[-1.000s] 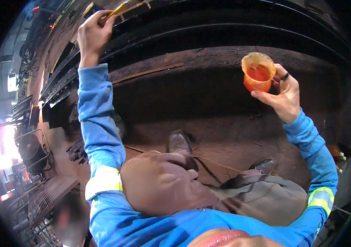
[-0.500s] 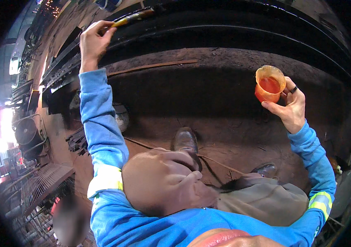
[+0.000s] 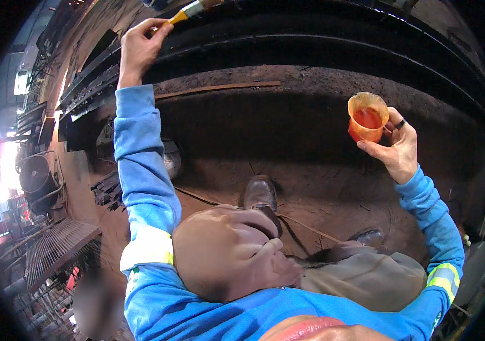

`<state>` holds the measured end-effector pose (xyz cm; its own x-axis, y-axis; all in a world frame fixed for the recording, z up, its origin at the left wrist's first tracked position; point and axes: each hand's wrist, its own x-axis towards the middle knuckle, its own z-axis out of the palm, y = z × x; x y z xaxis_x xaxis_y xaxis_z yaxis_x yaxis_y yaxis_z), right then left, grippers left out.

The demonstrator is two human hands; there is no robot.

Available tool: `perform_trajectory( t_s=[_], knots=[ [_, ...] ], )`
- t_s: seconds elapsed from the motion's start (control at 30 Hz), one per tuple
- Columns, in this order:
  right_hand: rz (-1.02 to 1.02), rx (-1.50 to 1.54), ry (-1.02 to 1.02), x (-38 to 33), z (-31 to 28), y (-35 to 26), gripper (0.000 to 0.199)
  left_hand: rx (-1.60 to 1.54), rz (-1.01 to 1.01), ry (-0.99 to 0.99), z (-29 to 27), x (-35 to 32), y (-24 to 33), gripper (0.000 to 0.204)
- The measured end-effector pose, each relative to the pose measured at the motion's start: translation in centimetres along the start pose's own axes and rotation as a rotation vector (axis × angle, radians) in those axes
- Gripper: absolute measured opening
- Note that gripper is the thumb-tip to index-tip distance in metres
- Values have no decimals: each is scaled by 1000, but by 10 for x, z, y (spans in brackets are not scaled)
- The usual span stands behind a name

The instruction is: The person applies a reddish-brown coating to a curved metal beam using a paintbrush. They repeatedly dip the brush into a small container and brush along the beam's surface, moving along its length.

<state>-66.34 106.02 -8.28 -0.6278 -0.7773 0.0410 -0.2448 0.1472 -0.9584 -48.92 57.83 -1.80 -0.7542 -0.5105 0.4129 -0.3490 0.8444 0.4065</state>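
At the upper left, my left hand is closed round the yellow handle of a paintbrush. The metal band shows beyond my fingers, and the bristles are over the far part of a long black beam. I cannot tell whether they touch it. On the right, my right hand grips a small translucent plastic cup from its right side, thumb in front. Orange-red liquid is in the cup, whose mouth tilts toward me.
Beneath the beam lies a thin wooden strip on dirt. My boot stands on brown ground near a thin cord. A round pale container and dark metal bars are left, with a fan and metal grate farther out.
My left hand has moved up and slightly right with the paintbrush, which now points more upward. The cup in my right hand has shifted a little left.
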Motion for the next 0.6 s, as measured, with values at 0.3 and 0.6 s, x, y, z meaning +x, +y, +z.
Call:
perform_trajectory(
  t_s=[0.3, 0.6],
  knots=[
    [3, 27, 63, -5, -20, -5, 64, 238, -154, -54, -4, -26, 23, 26],
    [-128, -118, 190, -33, -76, 26, 63, -115, 591, -138, -16, -34, 250, 27]
  ],
)
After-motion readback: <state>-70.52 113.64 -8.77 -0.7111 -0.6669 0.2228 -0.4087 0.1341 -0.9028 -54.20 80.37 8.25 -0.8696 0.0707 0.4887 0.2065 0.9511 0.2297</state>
